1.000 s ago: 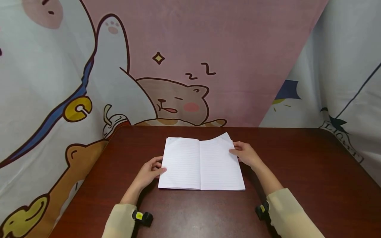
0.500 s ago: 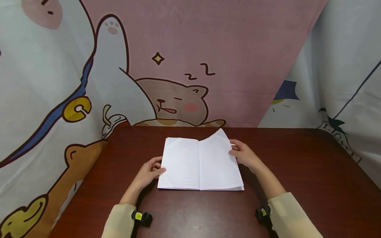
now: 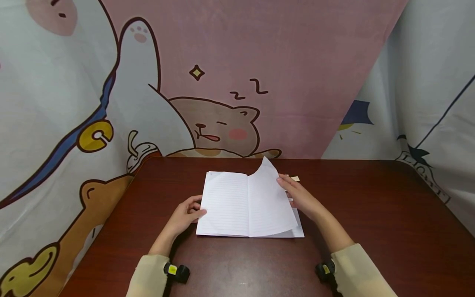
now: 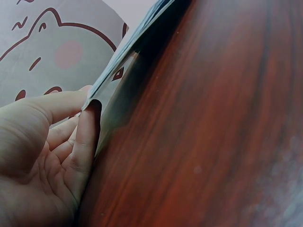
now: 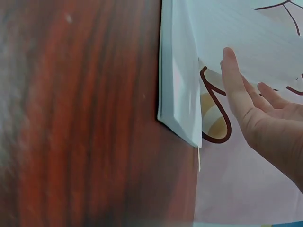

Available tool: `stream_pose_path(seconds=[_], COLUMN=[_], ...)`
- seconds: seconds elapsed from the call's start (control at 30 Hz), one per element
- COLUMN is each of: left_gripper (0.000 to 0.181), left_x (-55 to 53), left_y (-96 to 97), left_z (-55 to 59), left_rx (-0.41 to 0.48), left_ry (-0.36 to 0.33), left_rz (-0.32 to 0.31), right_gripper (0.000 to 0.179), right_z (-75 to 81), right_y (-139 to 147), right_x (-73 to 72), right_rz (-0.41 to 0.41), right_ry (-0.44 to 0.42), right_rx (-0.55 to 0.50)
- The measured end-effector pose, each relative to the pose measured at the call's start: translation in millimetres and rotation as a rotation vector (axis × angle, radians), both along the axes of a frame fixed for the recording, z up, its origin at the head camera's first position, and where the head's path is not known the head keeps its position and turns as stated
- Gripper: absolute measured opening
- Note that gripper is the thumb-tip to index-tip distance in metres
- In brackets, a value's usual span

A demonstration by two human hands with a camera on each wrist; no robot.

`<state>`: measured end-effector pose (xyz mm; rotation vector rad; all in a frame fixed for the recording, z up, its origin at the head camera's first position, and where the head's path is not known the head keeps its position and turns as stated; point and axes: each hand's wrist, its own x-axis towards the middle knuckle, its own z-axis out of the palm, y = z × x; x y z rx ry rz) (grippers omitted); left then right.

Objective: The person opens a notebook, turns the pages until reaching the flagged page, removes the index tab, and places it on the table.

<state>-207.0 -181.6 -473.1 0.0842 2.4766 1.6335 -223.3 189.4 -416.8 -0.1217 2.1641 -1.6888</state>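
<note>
An open notebook [image 3: 226, 204] with white lined pages lies on the brown table. The left hand [image 3: 185, 214] pinches its left edge, thumb on the page and fingers underneath; in the left wrist view that hand [image 4: 52, 142] has the edge between thumb and forefinger. On the right side, a loose page [image 3: 269, 202] is lifted and curls leftward, its top corner raised. The right hand [image 3: 300, 196] touches this page's outer edge. In the right wrist view the right hand's [image 5: 265, 118] fingers look fairly straight against the raised page [image 5: 246, 38]; its thumb is hidden.
Pale tabs [image 3: 295, 178] stick out beside the right hand. Dark wood table [image 3: 237, 268] extends around the notebook. A cartoon-printed cloth [image 3: 297, 62] hangs behind and beside the table. Both wrists carry small black cameras [image 3: 182, 273].
The right hand has moved left, lifting and curling the right-hand page further, so the page beneath now shows at the lower right. The left hand has stayed in place.
</note>
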Motion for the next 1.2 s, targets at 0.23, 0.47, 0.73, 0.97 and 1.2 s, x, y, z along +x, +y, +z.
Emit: stream_pose_path(seconds=[0.23, 0.47, 0.73, 0.97, 1.2], left_gripper=[0.053, 0.052, 0.052, 0.052, 0.052], left_x=[-0.7, -0.6, -0.2, -0.9, -1.0], left_y=[-0.4, 0.7, 1.4, 0.8, 0.9], left_z=[-0.9, 0.4, 1.1, 0.0, 0.4], left_rx=[0.000, -0.003, -0.012, -0.013, -0.016], left_ry=[-0.001, -0.012, -0.010, -0.004, -0.002], left_rz=[-0.006, 0.009, 0.014, 0.011, 0.010], right_gripper=[0.069, 0.069, 0.064, 0.062, 0.062], right_z=[-4.3, -7.0, -8.2, -8.9, -9.7], right_y=[-9.2, -19.2, -28.1, -33.1, -39.3], right_x=[1.9, 1.8, 3.5, 5.7, 7.3], right_rz=[0.061, 0.109, 0.124, 0.150, 0.170], right_ry=[0.005, 0.016, 0.004, 0.008, 0.027], right_rx=[-0.076, -0.046, -0.073, -0.115, -0.126])
